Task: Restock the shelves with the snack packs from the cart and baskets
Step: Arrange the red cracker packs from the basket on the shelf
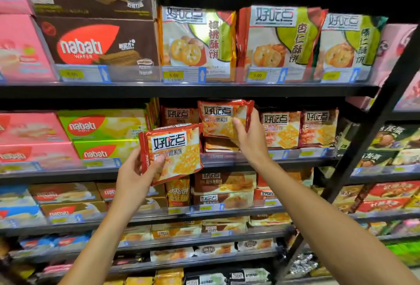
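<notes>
A person's left hand (134, 171) grips a red cracker pack (171, 152) just before the middle shelf (227, 159), waiting its turn. Beyond, the right hand (246, 134) grips a matching pack (223, 118), seating it above that shelf's flat-lying packs (219, 144).

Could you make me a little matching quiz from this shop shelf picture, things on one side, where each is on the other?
Things:
1. red snack pack
2. second red snack pack
3. brown Nabati wafer box
4. green Nabati wafer box

Places:
A. top shelf, left of the biscuit bags
B. gripped by the left hand
C. middle shelf, left of the red packs
D. held by the right hand at the middle shelf

Pairs: 1-B, 2-D, 3-A, 4-C
</notes>
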`<action>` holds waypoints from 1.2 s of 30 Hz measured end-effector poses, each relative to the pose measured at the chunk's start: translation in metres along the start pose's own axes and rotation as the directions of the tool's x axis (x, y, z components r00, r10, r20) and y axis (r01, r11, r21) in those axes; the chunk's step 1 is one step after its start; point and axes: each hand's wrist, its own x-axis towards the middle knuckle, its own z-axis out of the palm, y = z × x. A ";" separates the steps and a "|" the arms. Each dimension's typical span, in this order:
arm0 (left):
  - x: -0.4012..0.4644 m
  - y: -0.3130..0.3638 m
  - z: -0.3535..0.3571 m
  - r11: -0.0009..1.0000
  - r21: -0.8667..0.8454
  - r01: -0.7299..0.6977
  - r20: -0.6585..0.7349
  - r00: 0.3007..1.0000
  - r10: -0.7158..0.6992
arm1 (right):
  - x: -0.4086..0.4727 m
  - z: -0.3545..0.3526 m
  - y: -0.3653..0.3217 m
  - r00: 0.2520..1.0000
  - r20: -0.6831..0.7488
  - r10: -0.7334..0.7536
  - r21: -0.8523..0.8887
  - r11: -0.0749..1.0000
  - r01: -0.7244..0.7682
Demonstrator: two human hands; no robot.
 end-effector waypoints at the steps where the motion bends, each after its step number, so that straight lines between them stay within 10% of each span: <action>1: 0.001 -0.001 -0.001 1.000 -0.004 -0.005 -0.004 1.000 0.005 | 0.005 0.005 0.004 1.000 0.012 0.003 -0.036 0.999 -0.003; 9: 0.009 -0.011 -0.013 0.999 -0.025 -0.021 -0.027 0.999 0.020 | -0.001 0.037 0.025 0.997 -0.025 0.069 -0.276 0.959 -0.073; 13: 0.017 -0.012 -0.011 0.998 -0.049 -0.028 -0.014 1.000 0.027 | -0.009 0.053 0.040 0.984 -0.086 -0.154 -0.509 0.856 0.090; 25: 0.027 -0.014 -0.001 0.998 -0.059 -0.035 0.045 0.998 0.037 | -0.023 0.036 0.069 0.882 0.304 -0.361 -0.717 0.523 0.461; 31: 0.032 -0.012 0.010 0.996 -0.061 -0.066 0.069 0.995 0.070 | -0.019 0.035 0.060 0.920 0.331 -0.211 -0.652 0.654 0.384; 36: 0.039 -0.021 0.019 0.995 -0.045 -0.087 0.024 0.996 0.088 | -0.050 0.036 0.013 0.905 0.403 -0.134 -0.032 0.987 0.160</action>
